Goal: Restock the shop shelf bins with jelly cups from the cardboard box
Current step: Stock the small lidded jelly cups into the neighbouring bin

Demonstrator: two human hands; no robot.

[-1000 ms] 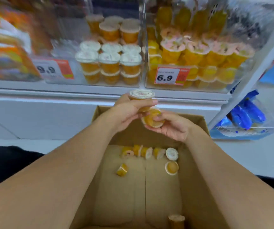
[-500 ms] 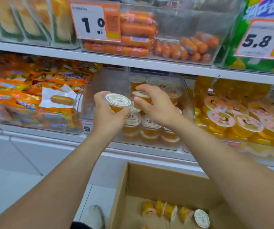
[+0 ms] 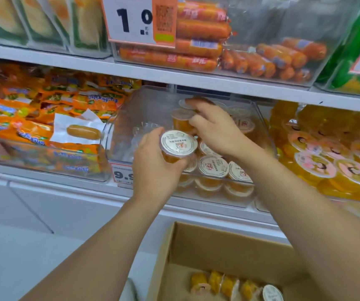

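Observation:
My left hand [image 3: 155, 170] grips a jelly cup [image 3: 178, 144] with a white printed lid and orange filling, just in front of the clear shelf bin [image 3: 218, 199]. My right hand [image 3: 214, 129] reaches inside the bin and holds a second jelly cup [image 3: 180, 121] between thumb and fingers, above the rows of stocked cups [image 3: 212, 167]. The bin's left half holds no cups. Below, the open cardboard box [image 3: 196, 242] has several loose jelly cups [image 3: 224, 285] lying on its floor.
A bin of orange snack packets [image 3: 44, 118] sits to the left, and yellow cups with pink lids [image 3: 326, 161] to the right. Sausages [image 3: 196, 40] fill the shelf above. A 9.9 price tag [image 3: 121, 174] hangs on the bin front. The white shelf edge [image 3: 66, 192] runs below.
Both hands rose from above the box to the shelf, each carrying a cup. The right hand has since gone deeper into the bin; the left cup stays at the bin front.

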